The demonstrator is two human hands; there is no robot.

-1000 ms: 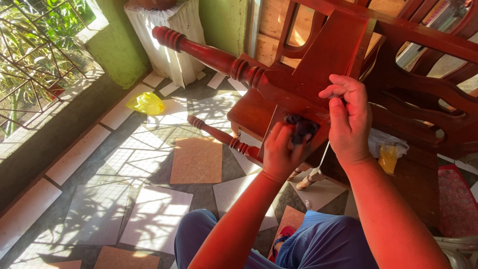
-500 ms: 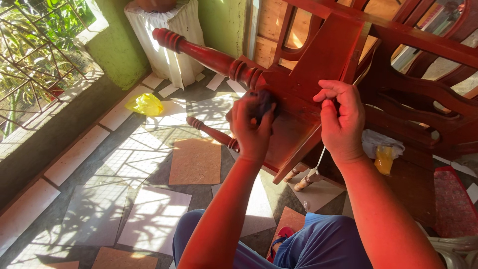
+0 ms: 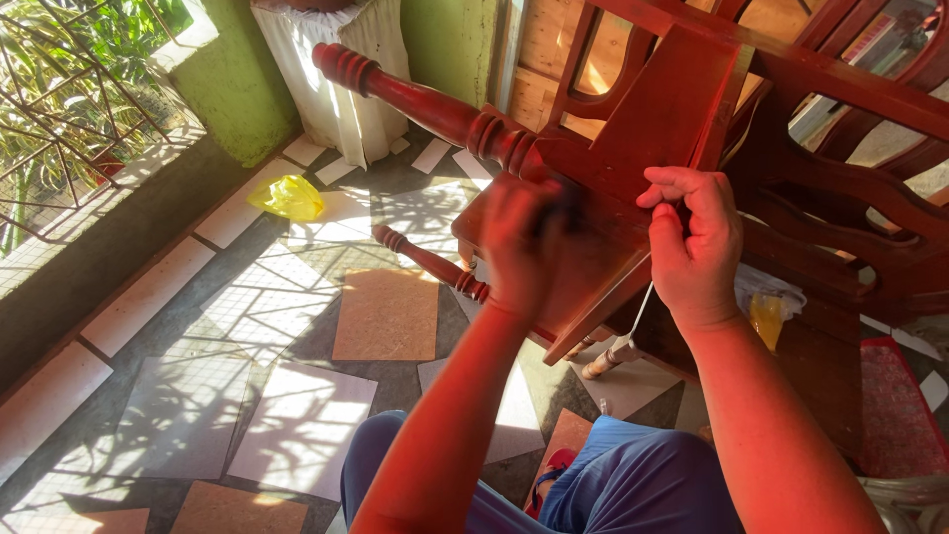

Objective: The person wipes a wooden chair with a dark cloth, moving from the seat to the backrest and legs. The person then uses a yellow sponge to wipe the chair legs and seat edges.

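A red-brown wooden chair [image 3: 652, 109] lies tipped over in front of me, one turned leg [image 3: 415, 99] pointing up and left. My left hand [image 3: 521, 247] presses a dark cloth [image 3: 565, 203] against the chair's rail near the base of that leg; the cloth is mostly hidden by my fingers. My right hand [image 3: 695, 242] grips the edge of the chair frame, thumb on the near side, and a thin white string [image 3: 643, 302] hangs below it.
A yellow plastic bag [image 3: 288, 197] lies on the patterned tile floor [image 3: 297, 326]. A white draped post [image 3: 336, 69] stands by a green wall. A small bottle of yellow liquid [image 3: 767, 316] sits under the chair. My blue-trousered knees [image 3: 613, 485] are below.
My left hand with the cloth moved up from the lower rail toward the leg joint, then slightly right along the rail. My right hand has kept its grip.
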